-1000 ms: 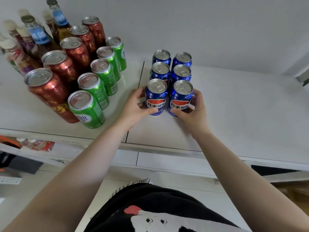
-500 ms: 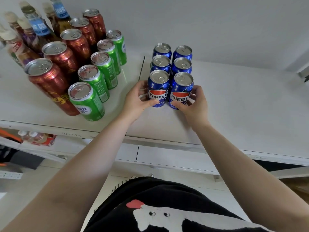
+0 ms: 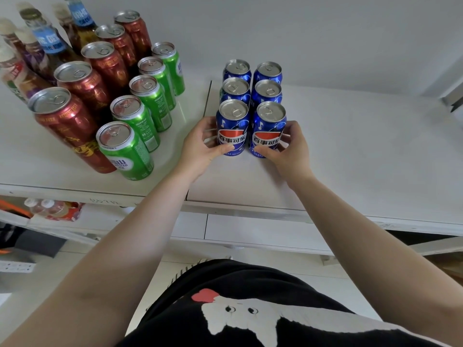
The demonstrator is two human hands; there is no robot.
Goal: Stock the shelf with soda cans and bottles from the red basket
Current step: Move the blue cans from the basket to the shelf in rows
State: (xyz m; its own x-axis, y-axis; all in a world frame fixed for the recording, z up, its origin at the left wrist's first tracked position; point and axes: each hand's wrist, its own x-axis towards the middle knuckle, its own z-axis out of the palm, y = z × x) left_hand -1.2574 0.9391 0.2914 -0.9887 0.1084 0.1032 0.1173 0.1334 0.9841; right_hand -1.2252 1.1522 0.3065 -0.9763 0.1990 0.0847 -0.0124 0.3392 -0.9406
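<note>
My left hand (image 3: pixel 200 144) is wrapped around the front-left blue can (image 3: pixel 231 128), thumb across the label and fingers behind its far side. My right hand (image 3: pixel 288 146) clamps the front-right blue can (image 3: pixel 268 131) the same way, thumb low on the label. Both cans stand upright on the shelf (image 3: pixel 350 151), touching or very nearly so; I cannot tell if a gap is left between them.

At twelve o'clock from my grips, four more blue cans (image 3: pixel 253 82) stand in two rows of two, each just behind the one in front. The block therefore runs along the twelve-to-six line, long axis pointing at the back wall. I judge the next move turns on that: any nudge should go straight toward twelve, both hands equally, so the front pair meets the row behind without twisting. Each hand is nearest its own can, so neither needs to cross over.

At nine to ten o'clock, well apart from the blue block, stand a column of green cans (image 3: pixel 147 103) and one of red cans (image 3: pixel 90 81), with bottles (image 3: pixel 47 41) at the far corner.

The red basket is out of view, so I cannot say how much stock is left.
</note>
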